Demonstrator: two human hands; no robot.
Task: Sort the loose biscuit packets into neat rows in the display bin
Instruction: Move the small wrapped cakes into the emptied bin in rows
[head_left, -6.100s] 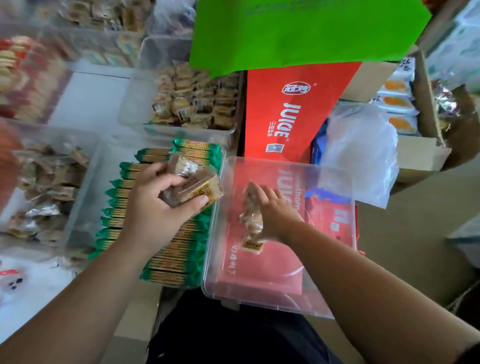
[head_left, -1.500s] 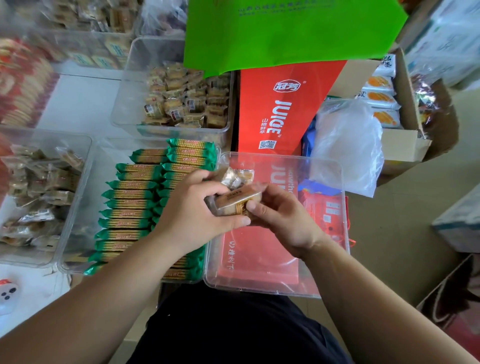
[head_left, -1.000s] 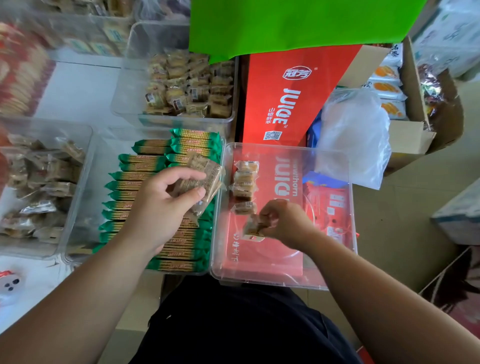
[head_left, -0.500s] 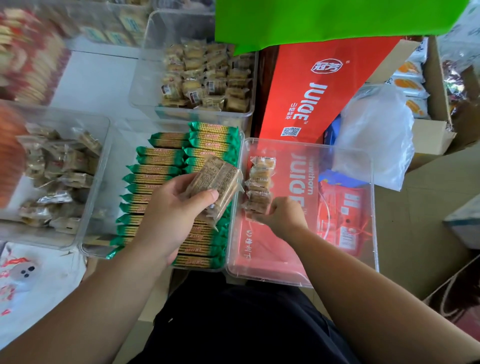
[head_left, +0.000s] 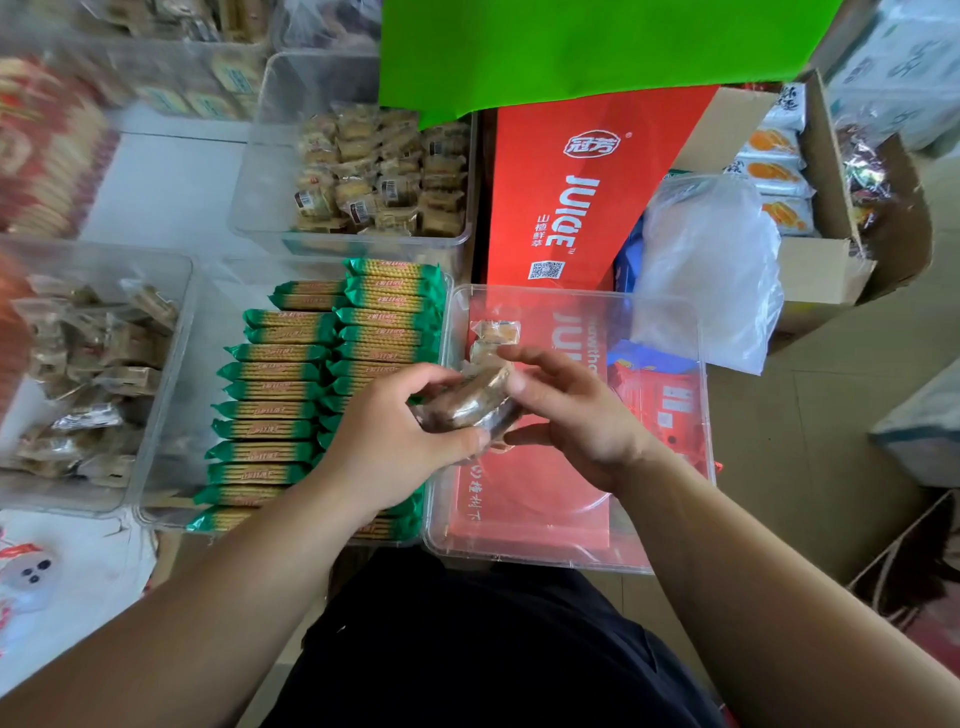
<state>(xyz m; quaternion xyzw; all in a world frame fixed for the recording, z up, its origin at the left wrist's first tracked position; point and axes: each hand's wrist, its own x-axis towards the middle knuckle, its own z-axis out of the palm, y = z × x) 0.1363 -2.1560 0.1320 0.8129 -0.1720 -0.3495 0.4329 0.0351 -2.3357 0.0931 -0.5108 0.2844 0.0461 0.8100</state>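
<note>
Holding packet stack (head_left: 470, 402) at frame centre, left hand (head_left: 387, 441) and right hand (head_left: 574, 415) both clamped on it. Clear bin (head_left: 670, 564): one short row (head_left: 493, 335) begun upper left; most floor bare — task early.

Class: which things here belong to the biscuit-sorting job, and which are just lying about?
Job: left hand; right hand; stack of packets held between them; clear bin; row of packets in it.

Lying about: green packets; juice box; plastic bag.

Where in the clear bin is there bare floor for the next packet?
The clear bin is bare across its near half and right side. Only its far-left corner holds packets. The green-packet bin beside it is full.
</note>
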